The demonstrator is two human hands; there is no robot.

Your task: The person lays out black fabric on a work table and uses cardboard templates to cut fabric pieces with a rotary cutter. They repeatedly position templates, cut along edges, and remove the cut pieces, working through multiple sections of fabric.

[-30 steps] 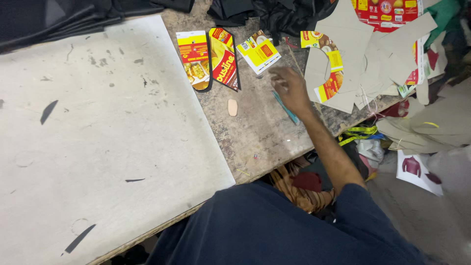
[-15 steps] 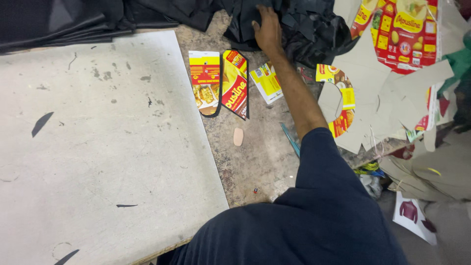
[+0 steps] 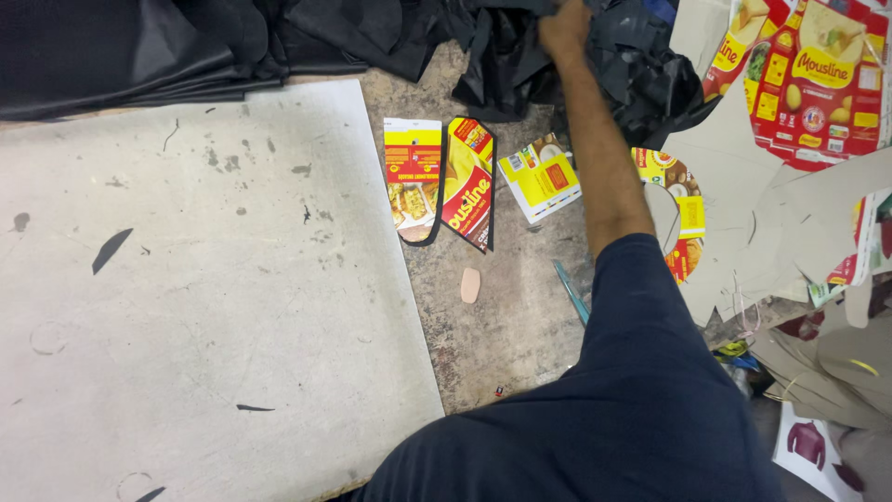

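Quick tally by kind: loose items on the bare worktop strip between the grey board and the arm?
Printed card cutouts: 3 (yellow-red, red, small yellow)
Pink oval piece: 1
Teal tool: 1
Total: 5
The right hand grips the black fabric.

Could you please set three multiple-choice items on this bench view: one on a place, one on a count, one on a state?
1. Where is the right hand?
A. on the white board
B. at the heap of black material
C. on the teal tool

2. How many tapered card cut-outs lie side by side just right of the white board?
A. two
B. four
C. six

3. How does the small pink oval piece lie?
A. held in the fingers
B. under the board
C. loose on the worktop

Answers: 1 B, the hand grips the black material at the bench's far edge. 2 A, two cut-outs lie together. 3 C, nothing touches it.
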